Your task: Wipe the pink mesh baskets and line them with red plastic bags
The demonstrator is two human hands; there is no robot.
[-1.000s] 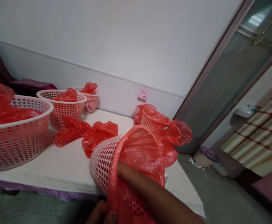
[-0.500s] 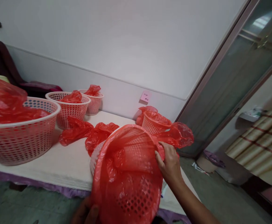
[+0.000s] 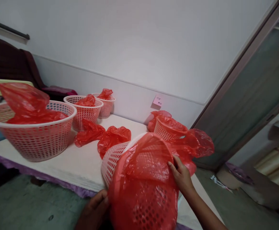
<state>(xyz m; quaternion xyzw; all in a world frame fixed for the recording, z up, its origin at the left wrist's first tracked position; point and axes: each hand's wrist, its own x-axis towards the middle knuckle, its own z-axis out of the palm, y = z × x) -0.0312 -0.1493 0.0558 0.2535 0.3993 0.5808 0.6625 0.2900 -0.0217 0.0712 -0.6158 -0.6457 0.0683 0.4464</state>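
A white plastic basket (image 3: 114, 161) with round holes is tipped toward me at the table's front edge. A thin red plastic bag (image 3: 145, 179) spreads over its rim and across the opening, with the perforated bottom showing through. My right hand (image 3: 183, 177) grips the bag and rim on the right side, thumb and fingers closed. At the lower left, my left hand (image 3: 95, 209) pinches the bag at the rim; part of it is dark and cut off by the frame. Behind the basket lies a crumpled red bag (image 3: 114, 137), with another red bag (image 3: 89, 132) beside it.
A large basket (image 3: 43, 137) and two smaller baskets (image 3: 86, 116) (image 3: 104, 110), holding red bags, stand left. At the back right, a basket (image 3: 167, 127) is lined with red plastic. The white-covered table (image 3: 82, 169) meets a wall bearing a pink note (image 3: 157, 101). A bin (image 3: 230, 177) stands right.
My view has turned left, so things sit farther right. The bag drapes more loosely across the basket's opening. More of my left hand shows; my right hand still grips the rim.
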